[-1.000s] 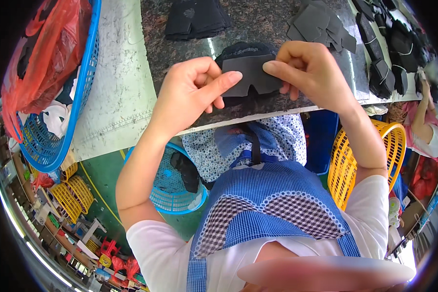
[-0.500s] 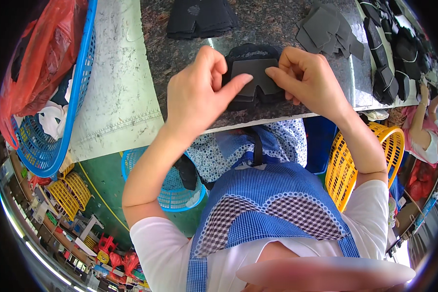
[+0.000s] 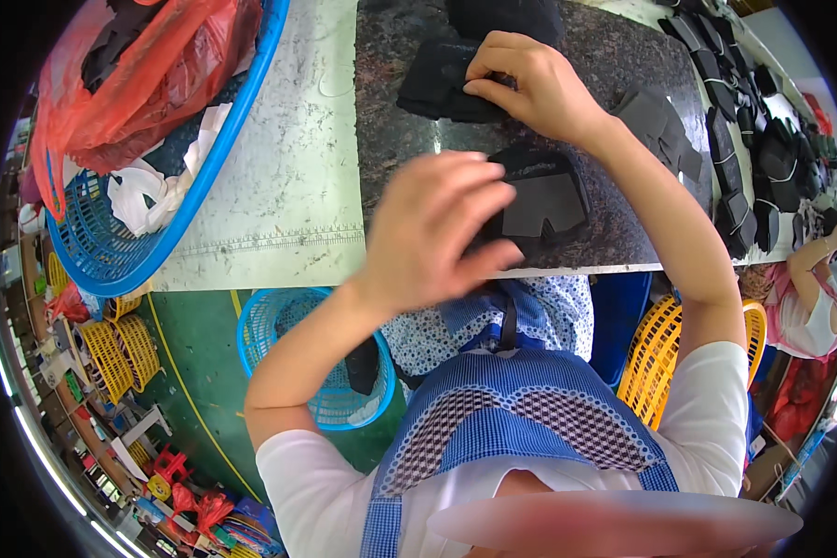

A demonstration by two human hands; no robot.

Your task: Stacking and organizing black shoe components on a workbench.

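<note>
My right hand (image 3: 535,88) reaches over the table to a stack of black notched fabric pieces (image 3: 430,82). Its thumb and fingers pinch together at the right edge of that stack, on a black fabric piece. Nearer me, my left hand (image 3: 442,228) hovers, blurred, with fingers spread and nothing visible in it. Just right of it lies a black padded piece topped by a thin grey notched panel (image 3: 544,206). My left fingers partly cover the left side of this piece.
Another black stack (image 3: 507,19) lies farther back. Loose grey panels (image 3: 658,130) and tied black bundles (image 3: 777,153) are on the right. A blue basket (image 3: 112,270) with a red plastic bag (image 3: 172,102) stands left; below the table edge are a light-blue basket (image 3: 312,414) and a yellow basket (image 3: 656,363).
My right hand has left the grey panel and moved away from me to the black stack. My left hand has drawn back from the panel and spread its fingers. The view has shifted.
</note>
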